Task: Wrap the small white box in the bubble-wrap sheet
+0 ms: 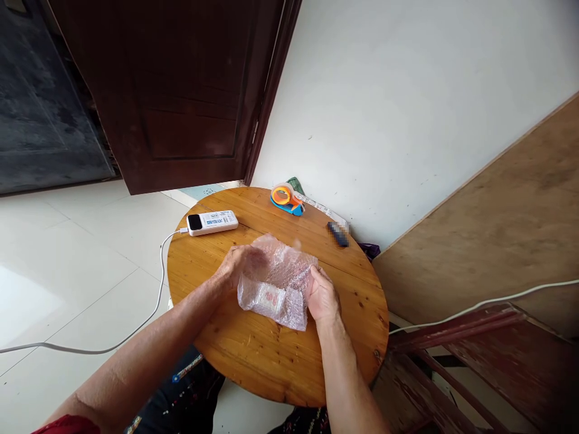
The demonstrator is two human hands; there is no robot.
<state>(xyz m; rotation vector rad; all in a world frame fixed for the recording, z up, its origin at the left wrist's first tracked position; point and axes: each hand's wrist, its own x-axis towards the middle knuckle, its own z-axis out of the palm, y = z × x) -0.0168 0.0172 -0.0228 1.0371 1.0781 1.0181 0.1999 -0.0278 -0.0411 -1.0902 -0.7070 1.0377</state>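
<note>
A sheet of clear, pinkish bubble wrap lies on the round wooden table in front of me, its near part folded over a small white packet with a red mark. I see the packet only through the plastic, so its kind is unclear. At the left edge of the wrap, my left hand is closed on the film, its fingertips partly behind it. My right hand pinches the right edge between thumb and fingers.
On the wooden table, a white power bank with a plugged-in cable lies at back left. An orange and blue tape dispenser stands at the back, a dark pixelated object at back right. A reddish wooden chair is at right.
</note>
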